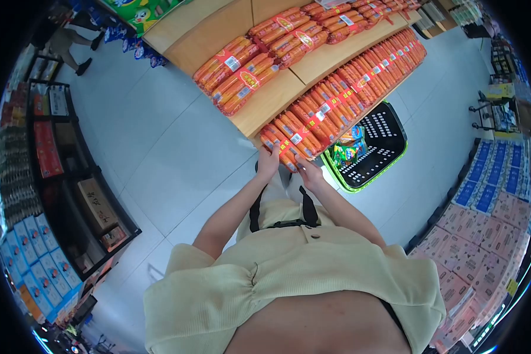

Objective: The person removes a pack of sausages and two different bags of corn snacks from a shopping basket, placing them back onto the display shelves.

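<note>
My left hand [268, 161] grips the near left corner of a red and orange pack of sausages [282, 147] at the near end of the lower shelf row. On the pack's other side, my right hand [310, 173] holds its right edge, fingers partly hidden beneath it. The pack lies flat against a long row of similar sausage packs [336, 97]. To the right of my right hand, a black shopping basket [402, 154] with a bright green rim stands on the floor. Inside it lie green and blue snack bags [349, 151].
More sausage packs [245, 82] fill the upper wooden shelf [271, 97]. Dark shelving [71, 127] lines the left, with stacked pink cartons [469, 239] and blue packs [489, 171] on the right. A person [71, 44] walks at the far left; a cart [492, 115] stands far right.
</note>
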A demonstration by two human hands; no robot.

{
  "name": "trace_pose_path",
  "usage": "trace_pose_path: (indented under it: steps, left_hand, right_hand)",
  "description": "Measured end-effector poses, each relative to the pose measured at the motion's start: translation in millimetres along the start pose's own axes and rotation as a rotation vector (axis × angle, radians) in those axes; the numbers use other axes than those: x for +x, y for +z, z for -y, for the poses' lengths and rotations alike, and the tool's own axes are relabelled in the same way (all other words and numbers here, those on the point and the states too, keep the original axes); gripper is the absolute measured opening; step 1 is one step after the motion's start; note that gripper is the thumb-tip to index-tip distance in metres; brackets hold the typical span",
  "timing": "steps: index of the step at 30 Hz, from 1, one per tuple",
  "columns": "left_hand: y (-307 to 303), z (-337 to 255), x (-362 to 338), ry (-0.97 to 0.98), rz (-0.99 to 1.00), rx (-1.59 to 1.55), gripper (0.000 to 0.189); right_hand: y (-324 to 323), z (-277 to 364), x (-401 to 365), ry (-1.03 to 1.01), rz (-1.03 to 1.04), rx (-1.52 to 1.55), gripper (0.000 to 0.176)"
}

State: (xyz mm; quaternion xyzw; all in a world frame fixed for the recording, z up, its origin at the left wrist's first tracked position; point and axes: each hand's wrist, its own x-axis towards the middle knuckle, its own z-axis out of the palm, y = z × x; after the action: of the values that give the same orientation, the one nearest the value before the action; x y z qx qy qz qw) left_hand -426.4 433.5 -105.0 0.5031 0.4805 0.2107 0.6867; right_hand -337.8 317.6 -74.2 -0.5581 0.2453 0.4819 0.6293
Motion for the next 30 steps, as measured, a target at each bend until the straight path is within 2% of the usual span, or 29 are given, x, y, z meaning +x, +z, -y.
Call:
trace_pose_path:
  steps: [1, 2, 5, 6, 7, 9, 10, 13, 14, 16, 18, 19, 20, 22, 23, 26, 27, 28, 30]
  left_hand:
    - [-0.2, -0.3, -0.8, -0.062, 0.008, -0.072, 0.041]
    - [-1.9, -0.6, -2.9, -0.071, 0.010, 0.028, 0.044]
    - [2.4, -4.5, -9.3, -0.021, -0.015, -0.025, 0.045]
    - [-0.7, 2.9, -5.4, -0.051, -0.014, -0.006, 0.054]
    - [-0.4, -6.8, -9.4, -0.046, 0.003, 0.009, 0.054]
    - [0.1, -25.8, -22.7, -0.304, -0.025, 0.070, 0.063]
    - [-2.5, -24.7, -28.2, -0.340, -0.004, 0.084, 0.074]
    - [-15.6, -3.8, -35.9, -0.354, -0.001, 0.080, 0.077]
    - [-16.8, 6.8, -42.8, -0.377, -0.075, 0.090, 0.072]
    - [-18.1, 25.3, -62.4, -0.397, -0.105, 0.085, 0.068]
    - [-11.2, 49.2, -91.6, -0.456, -0.151, 0.050, 0.057]
    - [-8.8, 59.7, -103.9, -0.479, -0.153, 0.038, 0.051]
    - [-5.1, 73.6, -112.3, -0.465, -0.126, 0.071, 0.051]
    - [20.1, 89.2, -125.0, -0.621, 0.023, 0.104, 0.041]
    - [36.5, 89.2, -126.4, -0.622, 0.048, 0.128, 0.041]
    - [96.7, 67.5, -138.9, -0.562, 0.152, 0.262, 0.034]
    - [112.2, 66.1, -136.1, -0.504, 0.264, 0.284, 0.033]
    - [127.2, 64.7, -133.8, -0.444, 0.376, 0.304, 0.032]
    - [157.2, 68.5, -129.8, -0.424, 0.464, 0.437, 0.033]
  right_hand:
    - [-1.0, -2.4, 2.9, -0.004, -0.014, 0.020, 0.056]
    - [-1.9, -5.0, 5.7, -0.014, -0.025, 0.000, 0.059]
    - [-4.7, -1.9, 2.2, -0.063, -0.096, -0.093, 0.066]
    - [-4.6, 5.6, -5.7, -0.059, -0.003, -0.138, 0.068]
    - [-7.3, 9.0, -8.7, -0.054, 0.093, -0.185, 0.070]
    - [-12.8, 11.0, -3.9, -0.057, 0.102, -0.201, 0.070]
    - [-18.8, 6.7, 5.1, -0.054, 0.136, -0.168, 0.067]
    - [-45.0, 5.5, 7.8, -0.074, 0.171, -0.099, 0.057]
    - [-60.0, 7.8, 3.6, -0.049, 0.210, -0.089, 0.051]
    - [-100.5, 10.6, -3.8, -0.032, 0.249, -0.062, 0.045]
    - [-151.1, 11.5, -13.1, 0.096, 0.288, -0.018, 0.032]
    - [-177.0, 9.2, -19.5, 0.084, 0.287, 0.019, 0.032]
    - [-205.9, 7.7, -25.0, 0.091, 0.217, 0.018, 0.029]
    - [-262.2, 12.8, -29.7, 0.078, 0.129, 0.047, 0.027]
    - [-289.4, 11.2, -32.1, 0.064, 0.029, 0.143, 0.026]
    - [-352.9, 12.6, -45.9, 0.030, -0.149, 0.293, 0.024]
    - [-367.0, 17.0, -51.0, 0.004, -0.211, 0.331, 0.024]
    - [-378.8, 20.9, -55.7, -0.011, -0.211, 0.367, 0.024]
    - [-394.4, 29.6, -62.6, -0.038, -0.225, 0.401, 0.023]
